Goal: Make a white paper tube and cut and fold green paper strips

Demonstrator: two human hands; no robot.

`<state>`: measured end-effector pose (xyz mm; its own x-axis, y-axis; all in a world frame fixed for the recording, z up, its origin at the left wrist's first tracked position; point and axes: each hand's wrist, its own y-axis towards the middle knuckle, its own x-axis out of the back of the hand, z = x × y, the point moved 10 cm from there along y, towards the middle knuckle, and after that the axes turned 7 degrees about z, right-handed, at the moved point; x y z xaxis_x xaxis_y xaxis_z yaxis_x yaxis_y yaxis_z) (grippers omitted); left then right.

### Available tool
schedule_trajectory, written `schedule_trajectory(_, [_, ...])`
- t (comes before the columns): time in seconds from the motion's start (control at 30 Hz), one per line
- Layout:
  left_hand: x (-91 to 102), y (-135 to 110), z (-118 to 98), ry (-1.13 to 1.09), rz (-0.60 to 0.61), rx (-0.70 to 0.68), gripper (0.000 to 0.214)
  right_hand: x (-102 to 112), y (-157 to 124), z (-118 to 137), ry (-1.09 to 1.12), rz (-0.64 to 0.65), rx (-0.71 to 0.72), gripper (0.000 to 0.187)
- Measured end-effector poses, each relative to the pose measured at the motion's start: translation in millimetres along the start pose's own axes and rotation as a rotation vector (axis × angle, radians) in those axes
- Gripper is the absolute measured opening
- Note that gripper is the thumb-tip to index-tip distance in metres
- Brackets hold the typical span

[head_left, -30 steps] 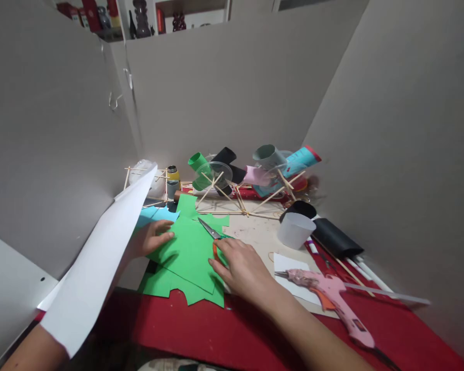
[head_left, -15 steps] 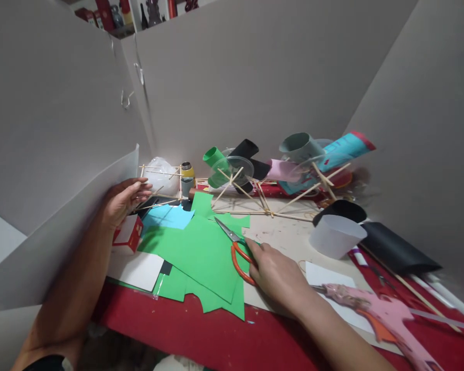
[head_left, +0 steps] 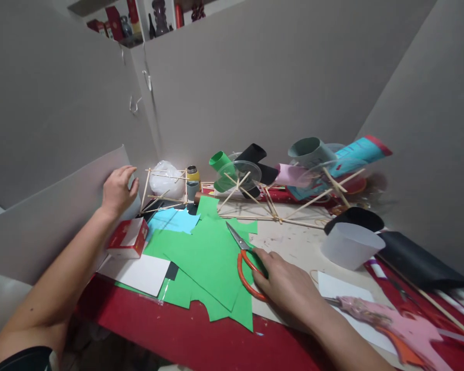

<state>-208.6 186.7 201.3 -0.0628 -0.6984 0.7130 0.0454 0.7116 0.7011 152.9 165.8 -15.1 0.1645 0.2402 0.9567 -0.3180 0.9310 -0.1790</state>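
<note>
My left hand (head_left: pixel 118 190) is raised at the left, its curled fingers at the edge of a large grey-white sheet (head_left: pixel 73 188) that stands upright and slightly bowed. The fingertips are partly hidden. My right hand (head_left: pixel 288 275) holds a pair of scissors (head_left: pixel 251 270) by the orange handles, the blades together and pointing away to the left. Under the scissors lie overlapping green craft sheets (head_left: pixel 204 252) with cut-out, jagged edges. A light blue piece (head_left: pixel 174 220) lies beyond them, and a red and white box (head_left: pixel 128 238) stands nearer my left forearm.
Wooden-stick frames (head_left: pixel 237 185) with clear discs and coloured paper tubes stand at the back. A pink glue gun (head_left: pixel 390 314) lies at the right, near a translucent white tube (head_left: pixel 350 247) and a black tube (head_left: pixel 421 260). Grey walls (head_left: pixel 274 77) enclose the red table (head_left: pixel 158 330).
My left hand has shifted left and up, and its spread fingers have curled in. The large sheet's edge has moved left. The right hand still holds the scissors; the view has turned slightly left.
</note>
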Motion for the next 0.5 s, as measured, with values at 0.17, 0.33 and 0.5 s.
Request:
schedule_trajectory(0.17, [6.6,18.5,6.2,0.324,0.035,-0.085,0.052,-1.2,2.2,-0.1,-0.024,-0.006,-0.004,0.037])
schedule_trajectory(0.33, [28.8,38.0,27.5,0.379,0.024,0.042,0.073,-1.9,3.5,0.6,-0.033,-0.003,-0.006,0.035])
schedule_trajectory(0.5, [30.1,42.9,27.0,0.48,0.117,0.091,0.072,-2.0,2.4,1.0,-0.036,0.02,-0.014,0.036])
